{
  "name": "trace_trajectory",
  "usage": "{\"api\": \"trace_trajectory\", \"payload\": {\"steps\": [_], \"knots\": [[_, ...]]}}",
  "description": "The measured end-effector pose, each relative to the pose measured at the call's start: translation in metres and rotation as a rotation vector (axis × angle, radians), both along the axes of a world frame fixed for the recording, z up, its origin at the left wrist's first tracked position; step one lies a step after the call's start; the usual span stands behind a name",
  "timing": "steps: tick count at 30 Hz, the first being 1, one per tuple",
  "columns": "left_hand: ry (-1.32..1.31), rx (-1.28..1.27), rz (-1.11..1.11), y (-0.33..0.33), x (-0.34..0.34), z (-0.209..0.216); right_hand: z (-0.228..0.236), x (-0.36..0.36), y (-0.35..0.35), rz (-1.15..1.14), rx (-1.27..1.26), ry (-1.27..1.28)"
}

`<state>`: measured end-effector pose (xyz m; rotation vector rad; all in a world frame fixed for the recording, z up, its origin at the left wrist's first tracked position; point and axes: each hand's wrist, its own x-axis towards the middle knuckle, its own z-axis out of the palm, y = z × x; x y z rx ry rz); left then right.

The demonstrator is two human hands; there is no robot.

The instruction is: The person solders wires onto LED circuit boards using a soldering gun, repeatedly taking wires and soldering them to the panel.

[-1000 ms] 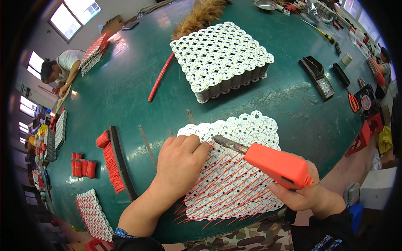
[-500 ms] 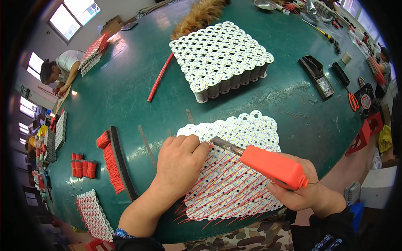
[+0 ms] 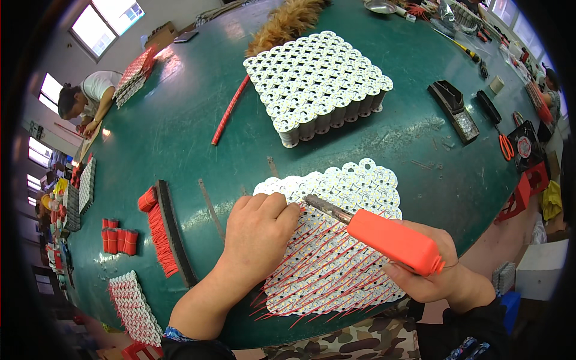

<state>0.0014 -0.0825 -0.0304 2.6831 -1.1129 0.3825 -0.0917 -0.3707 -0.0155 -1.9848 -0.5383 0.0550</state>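
Observation:
My right hand is wrapped round the handle of a red soldering iron. Its dark metal tip points left, just beside the fingertips of my left hand. That hand is closed in a pinch over the upper left of a white panel of round LED boards. A bit of red wire shows at its fingertips; the rest of the pinch is hidden behind the knuckles. Many thin red wires lie slantwise across the panel's lower part, some ends sticking out past its near edge.
A stack of white LED panels stands behind. To the left lie a bundle of red wires, a dark bar, red wire bundles and another wired panel. Orange-handled scissors lie right. A person works far left.
The soldering iron's handle has moved slightly right and down, its tip staying close to my left fingertips. My left hand has hardly moved.

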Motion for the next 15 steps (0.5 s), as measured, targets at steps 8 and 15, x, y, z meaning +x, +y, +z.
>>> {"api": "trace_trajectory", "payload": {"steps": [8,15], "knots": [[0.001,0.003,0.004,-0.0003,-0.0005,0.0010,0.0012,-0.0009,0.0007,0.006,-0.031,-0.036],[-0.001,-0.003,0.004,-0.0006,-0.0005,0.0006,0.0022,0.0002,0.0016,0.005,-0.037,-0.082]]}}
